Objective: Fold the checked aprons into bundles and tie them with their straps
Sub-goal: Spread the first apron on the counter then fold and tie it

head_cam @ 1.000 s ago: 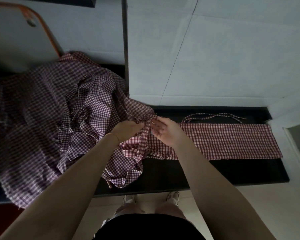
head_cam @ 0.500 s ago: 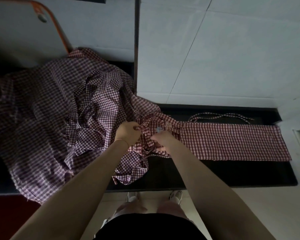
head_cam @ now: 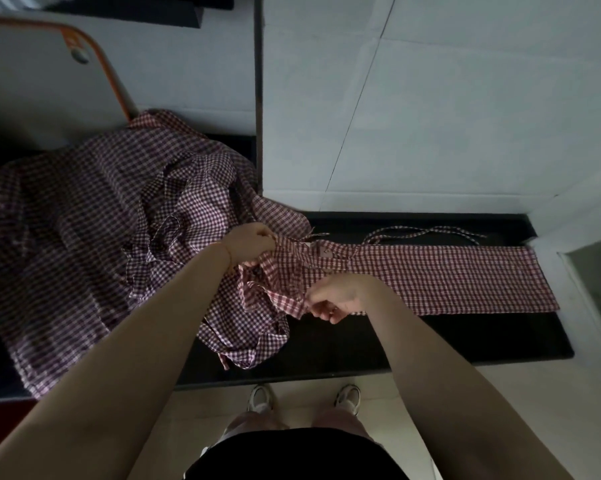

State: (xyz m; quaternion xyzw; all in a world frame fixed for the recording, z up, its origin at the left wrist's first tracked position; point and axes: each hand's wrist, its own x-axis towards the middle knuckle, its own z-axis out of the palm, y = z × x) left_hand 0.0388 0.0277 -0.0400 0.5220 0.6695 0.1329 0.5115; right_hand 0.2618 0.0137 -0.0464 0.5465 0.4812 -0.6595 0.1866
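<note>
Dim, bluish indoor light; pale wall tiles [head_cam: 448, 98] are brightest, the left side sinks into shadow, wide-angle lens bends edges, slight softness throughout

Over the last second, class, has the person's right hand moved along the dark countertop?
Yes. The right hand has come toward the near edge of the dark countertop, drawing checked apron fabric away from the tiled back wall.
</note>
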